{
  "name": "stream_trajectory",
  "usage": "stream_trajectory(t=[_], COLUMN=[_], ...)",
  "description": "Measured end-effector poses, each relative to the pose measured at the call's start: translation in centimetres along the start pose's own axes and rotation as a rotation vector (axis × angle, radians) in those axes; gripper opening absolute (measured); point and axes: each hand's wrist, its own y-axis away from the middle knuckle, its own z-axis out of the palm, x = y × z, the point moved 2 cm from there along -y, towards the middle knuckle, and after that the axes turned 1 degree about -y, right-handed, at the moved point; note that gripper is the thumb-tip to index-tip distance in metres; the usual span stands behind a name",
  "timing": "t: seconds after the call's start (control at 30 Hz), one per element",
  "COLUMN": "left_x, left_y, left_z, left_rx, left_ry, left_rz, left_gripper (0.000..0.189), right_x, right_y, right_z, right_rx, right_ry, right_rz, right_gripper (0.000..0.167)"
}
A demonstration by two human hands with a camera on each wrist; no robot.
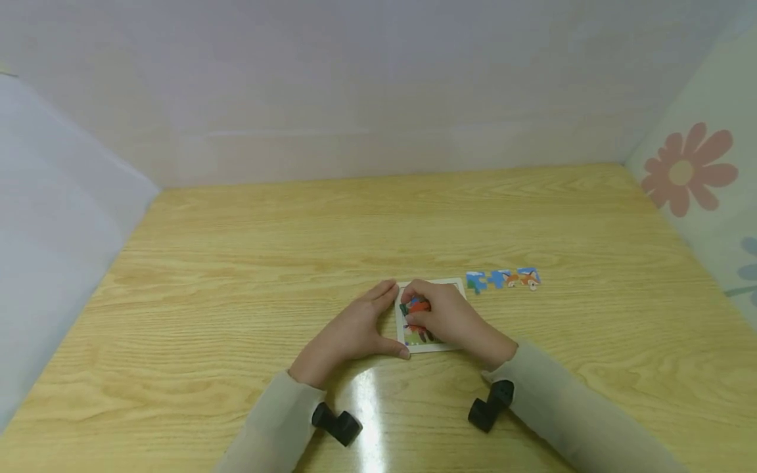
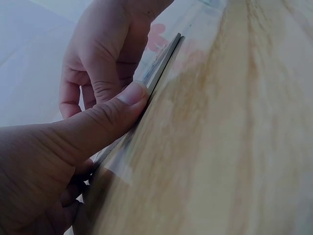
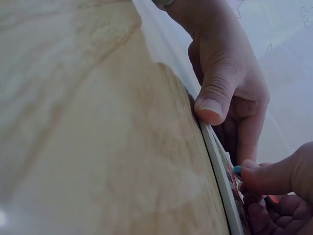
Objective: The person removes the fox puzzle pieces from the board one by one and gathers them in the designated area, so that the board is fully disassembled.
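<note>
puzzle board (image 1: pixel 434 348) partly filled: picture shows at near left, rest hidden under right hand (image 1: pixel 446 314), which pinches small piece (image 3: pixel 237 170) over board. left hand (image 1: pixel 359 326) spread, bracing left edge. apparently left: three loose pieces (image 1: pixel 501 279), right of far right corner.
</note>
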Motion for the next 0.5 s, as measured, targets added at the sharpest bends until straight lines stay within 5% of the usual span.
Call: stream_trajectory(t=[0.27,0.5], left_x=[0.1,0.1], left_y=[-0.2,-0.3], left_z=[0.1,0.2], left_rx=[-0.004,-0.010], left_ry=[-0.002,-0.005], left_rz=[-0.008,-0.020], left_gripper=[0.105,0.107], right_x=[0.4,1.5], right_y=[-0.2,-0.2], right_z=[-0.4,-1.1], right_rx=[0.023,-0.001], right_ry=[-0.043,-0.279], right_rz=[0.095,0.240], right_gripper=[0.012,0.015])
